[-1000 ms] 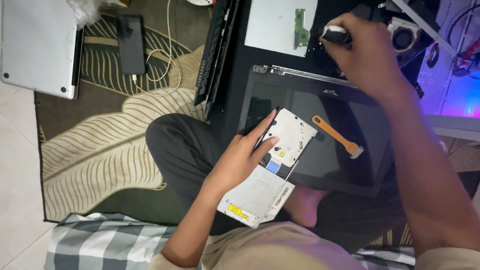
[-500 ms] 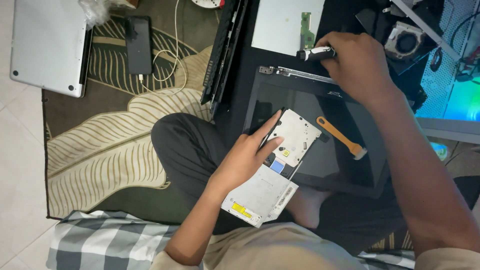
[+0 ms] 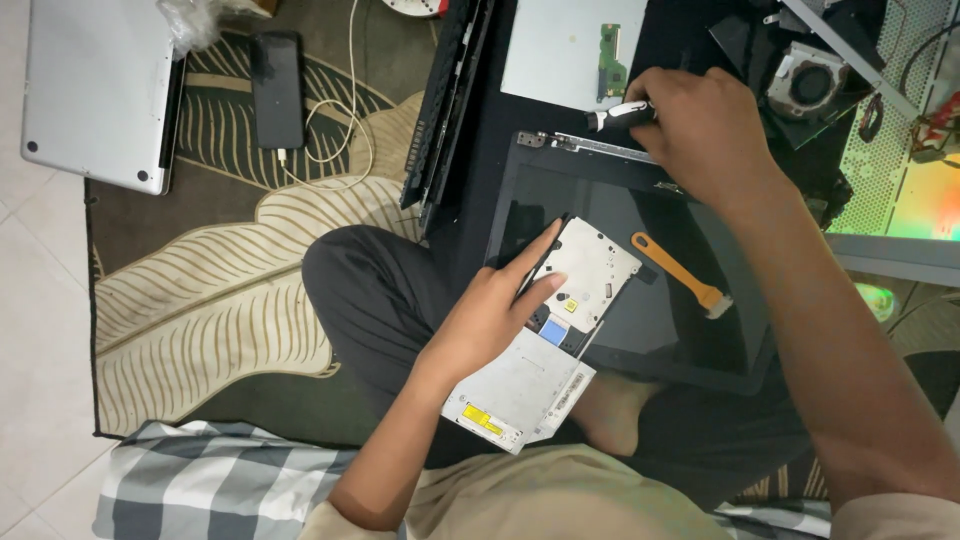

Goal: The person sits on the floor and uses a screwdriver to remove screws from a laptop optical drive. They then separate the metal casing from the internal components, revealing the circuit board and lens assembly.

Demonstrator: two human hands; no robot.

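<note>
Two hands were busy, and both were mine. My left hand [image 3: 500,315] held a flat silver disc drive [image 3: 545,340] over my lap. The fingers were not shut tight. My first finger lay long and straight along the top edge of the drive, my thumb pressed on its flat face, and my palm lay on its near half. The drive was tilted, with one end near my foot and the other end over a dark laptop screen panel [image 3: 640,300] that lay on the floor in front of me. My right hand [image 3: 705,130] was farther away, past the top edge of that panel. It was curled shut around a small black and silver screwdriver [image 3: 615,115], and the tip stuck out to the left, just above the panel's hinge. An orange plastic pry tool [image 3: 680,272] lay on the panel, near the drive but not touching it. Off to the left, a black phone [image 3: 277,90] with a white cable [image 3: 340,130] lay on the leaf rug [image 3: 200,300], beside a shut silver laptop [image 3: 100,90].
</note>
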